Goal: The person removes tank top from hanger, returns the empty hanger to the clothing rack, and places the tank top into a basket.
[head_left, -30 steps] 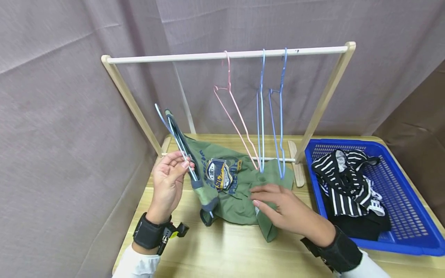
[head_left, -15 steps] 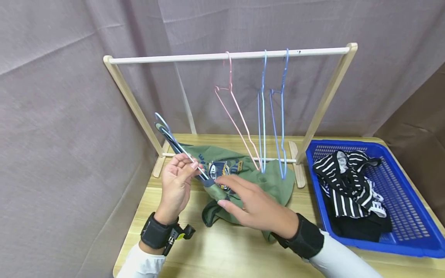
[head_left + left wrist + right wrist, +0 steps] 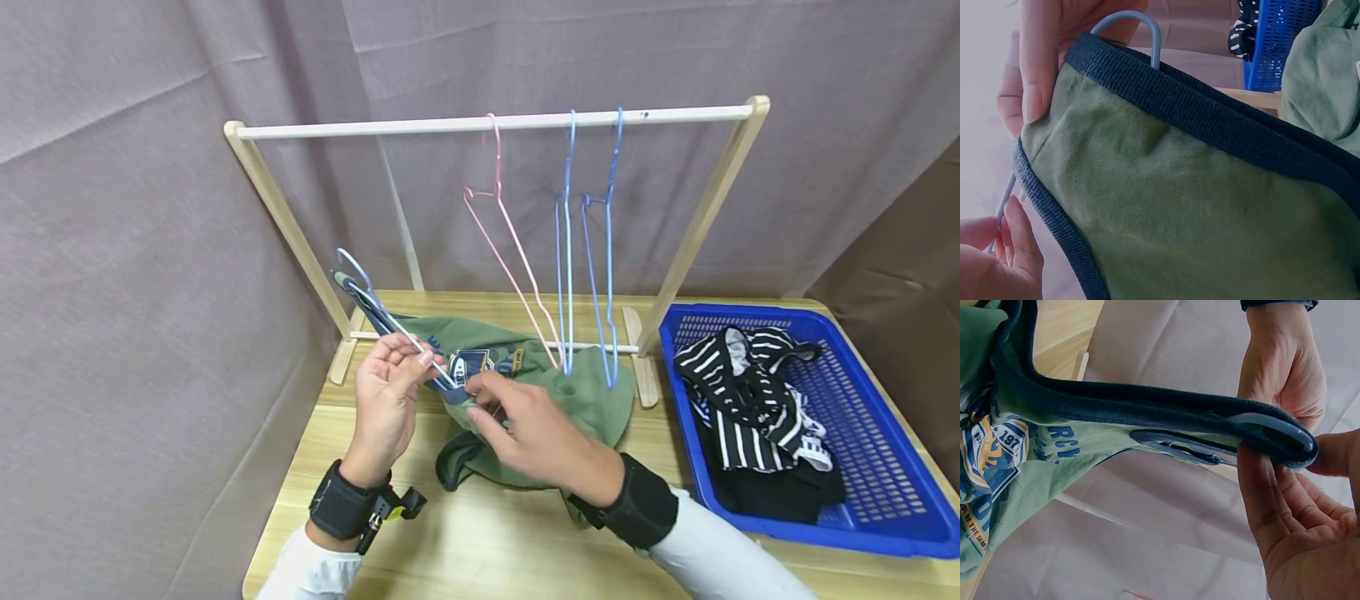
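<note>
A green sleeveless tank top (image 3: 585, 408) with dark blue trim and a printed badge lies partly on the table, its neck end raised. Through its neck and shoulder runs a light blue clothes hanger (image 3: 398, 323), hook pointing up and left. My left hand (image 3: 386, 404) pinches the hanger's wire between thumb and fingers. Close by on the right, my right hand (image 3: 543, 433) pinches a shoulder strap of the tank top. In the right wrist view, the hanger's end (image 3: 1275, 422) shows inside the strap's trim (image 3: 1179, 403). The right fingertips partly cover the strap in the head view.
A wooden clothes rack with a white rail (image 3: 435, 125) stands behind the tank top. A pink hanger (image 3: 517, 242) and two blue hangers (image 3: 567, 250) hang from it. At right sits a blue basket (image 3: 885, 450) with striped and black clothes (image 3: 757, 417).
My right hand has moved left from the tank top's lower part to the strap and now pinches it. My left hand has shifted slightly right, lowering and tilting the hanger.
</note>
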Demonstrator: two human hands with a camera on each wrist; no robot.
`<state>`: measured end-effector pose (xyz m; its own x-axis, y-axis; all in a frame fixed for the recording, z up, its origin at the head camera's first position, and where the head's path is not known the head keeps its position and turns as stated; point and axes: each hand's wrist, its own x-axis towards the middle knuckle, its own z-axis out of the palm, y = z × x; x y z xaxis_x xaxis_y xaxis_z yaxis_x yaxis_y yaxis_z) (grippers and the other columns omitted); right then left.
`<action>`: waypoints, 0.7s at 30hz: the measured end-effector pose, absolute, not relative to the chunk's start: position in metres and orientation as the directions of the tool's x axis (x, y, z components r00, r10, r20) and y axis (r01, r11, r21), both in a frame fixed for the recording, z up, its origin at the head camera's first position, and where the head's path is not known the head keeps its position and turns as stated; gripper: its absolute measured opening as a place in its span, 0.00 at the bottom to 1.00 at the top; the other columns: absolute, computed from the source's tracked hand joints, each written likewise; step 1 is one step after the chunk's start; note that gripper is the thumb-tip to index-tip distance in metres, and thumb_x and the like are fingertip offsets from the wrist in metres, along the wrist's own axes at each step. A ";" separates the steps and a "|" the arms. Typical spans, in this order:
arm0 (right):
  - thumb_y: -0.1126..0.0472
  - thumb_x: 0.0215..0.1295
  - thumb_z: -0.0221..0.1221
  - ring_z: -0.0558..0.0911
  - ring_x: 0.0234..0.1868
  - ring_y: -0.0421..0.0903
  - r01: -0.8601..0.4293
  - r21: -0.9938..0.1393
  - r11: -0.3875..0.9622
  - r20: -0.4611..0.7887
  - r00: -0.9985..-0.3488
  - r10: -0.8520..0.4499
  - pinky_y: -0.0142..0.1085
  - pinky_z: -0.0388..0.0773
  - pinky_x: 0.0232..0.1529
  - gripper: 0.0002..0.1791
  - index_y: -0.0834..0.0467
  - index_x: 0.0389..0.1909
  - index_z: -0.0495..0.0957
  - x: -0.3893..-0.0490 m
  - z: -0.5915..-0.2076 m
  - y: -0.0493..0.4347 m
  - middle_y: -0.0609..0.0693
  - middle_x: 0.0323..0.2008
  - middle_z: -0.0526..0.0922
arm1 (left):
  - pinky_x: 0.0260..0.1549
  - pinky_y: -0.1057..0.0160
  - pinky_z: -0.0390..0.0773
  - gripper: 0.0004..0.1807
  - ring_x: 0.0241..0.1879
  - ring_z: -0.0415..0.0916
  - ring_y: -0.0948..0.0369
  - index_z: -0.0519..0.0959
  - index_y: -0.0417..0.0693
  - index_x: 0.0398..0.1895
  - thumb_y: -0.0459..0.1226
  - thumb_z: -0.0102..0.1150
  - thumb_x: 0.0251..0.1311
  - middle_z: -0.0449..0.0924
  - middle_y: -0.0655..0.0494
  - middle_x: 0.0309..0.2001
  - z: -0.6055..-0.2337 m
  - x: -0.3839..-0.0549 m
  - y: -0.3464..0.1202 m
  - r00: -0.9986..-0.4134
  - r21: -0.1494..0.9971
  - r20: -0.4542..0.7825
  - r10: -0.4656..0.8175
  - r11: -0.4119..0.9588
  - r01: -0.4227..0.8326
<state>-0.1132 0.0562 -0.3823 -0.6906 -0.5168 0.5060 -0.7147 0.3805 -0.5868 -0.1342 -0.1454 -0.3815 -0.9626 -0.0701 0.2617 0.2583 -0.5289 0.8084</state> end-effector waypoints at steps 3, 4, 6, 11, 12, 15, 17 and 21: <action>0.66 0.73 0.64 0.86 0.33 0.38 -0.723 -0.576 0.383 0.519 -0.685 -0.511 0.28 0.86 0.35 0.11 0.60 0.53 0.79 -0.113 -0.383 0.058 0.48 0.34 0.89 | 0.41 0.66 0.91 0.16 0.36 0.88 0.61 0.76 0.44 0.45 0.16 0.53 0.68 0.85 0.54 0.39 -0.381 -0.134 -0.144 -0.963 0.810 0.261 -0.070 -0.526 0.258; 0.66 0.73 0.64 0.86 0.32 0.37 -0.724 -0.573 0.385 0.521 -0.684 -0.511 0.28 0.85 0.34 0.11 0.60 0.53 0.79 -0.113 -0.383 0.058 0.48 0.33 0.89 | 0.41 0.66 0.91 0.16 0.37 0.88 0.61 0.76 0.44 0.46 0.16 0.53 0.68 0.85 0.54 0.39 -0.381 -0.133 -0.144 -0.963 0.811 0.262 -0.069 -0.525 0.258; 0.66 0.72 0.65 0.84 0.31 0.36 -0.725 -0.570 0.386 0.522 -0.683 -0.511 0.28 0.85 0.32 0.11 0.60 0.53 0.79 -0.113 -0.384 0.059 0.47 0.32 0.88 | 0.41 0.66 0.91 0.15 0.37 0.88 0.61 0.76 0.43 0.46 0.16 0.53 0.68 0.85 0.53 0.40 -0.381 -0.133 -0.143 -0.962 0.810 0.263 -0.071 -0.525 0.260; 0.67 0.72 0.65 0.80 0.28 0.32 -0.730 -0.569 0.379 0.524 -0.677 -0.517 0.26 0.82 0.30 0.11 0.61 0.52 0.79 -0.113 -0.385 0.061 0.45 0.29 0.85 | 0.41 0.65 0.91 0.14 0.36 0.88 0.60 0.77 0.42 0.46 0.16 0.54 0.68 0.85 0.53 0.39 -0.383 -0.135 -0.143 -0.960 0.802 0.270 -0.080 -0.533 0.270; 0.67 0.72 0.65 0.79 0.28 0.31 -0.732 -0.568 0.376 0.528 -0.674 -0.517 0.25 0.82 0.30 0.11 0.61 0.52 0.79 -0.113 -0.385 0.062 0.45 0.28 0.84 | 0.41 0.65 0.91 0.14 0.36 0.88 0.60 0.78 0.42 0.46 0.16 0.54 0.68 0.85 0.53 0.39 -0.383 -0.135 -0.143 -0.959 0.801 0.271 -0.081 -0.533 0.272; 0.67 0.71 0.65 0.75 0.27 0.30 -0.745 -0.554 0.371 0.543 -0.661 -0.518 0.22 0.79 0.28 0.11 0.61 0.51 0.80 -0.114 -0.386 0.064 0.43 0.26 0.81 | 0.40 0.65 0.91 0.15 0.36 0.88 0.61 0.79 0.43 0.46 0.17 0.54 0.69 0.86 0.54 0.38 -0.383 -0.137 -0.144 -0.958 0.804 0.273 -0.082 -0.527 0.274; 0.67 0.71 0.65 0.74 0.26 0.29 -0.760 -0.536 0.367 0.558 -0.645 -0.522 0.21 0.77 0.27 0.11 0.60 0.51 0.80 -0.115 -0.388 0.066 0.43 0.26 0.81 | 0.40 0.66 0.91 0.15 0.36 0.88 0.61 0.80 0.44 0.46 0.17 0.54 0.69 0.86 0.54 0.38 -0.382 -0.137 -0.144 -0.959 0.807 0.272 -0.083 -0.522 0.274; 0.67 0.70 0.66 0.70 0.25 0.27 -0.801 -0.479 0.359 0.595 -0.597 -0.537 0.19 0.71 0.25 0.11 0.60 0.51 0.81 -0.116 -0.392 0.070 0.42 0.25 0.80 | 0.40 0.66 0.91 0.16 0.35 0.88 0.61 0.81 0.44 0.46 0.17 0.53 0.69 0.86 0.53 0.38 -0.381 -0.138 -0.145 -0.959 0.805 0.266 -0.094 -0.526 0.275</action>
<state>-0.1160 0.0698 -0.3921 -0.5975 -0.5372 0.5953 -0.8007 0.3593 -0.4793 -0.1384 -0.1449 -0.3807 -0.9594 -0.0943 0.2659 0.2748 -0.5261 0.8048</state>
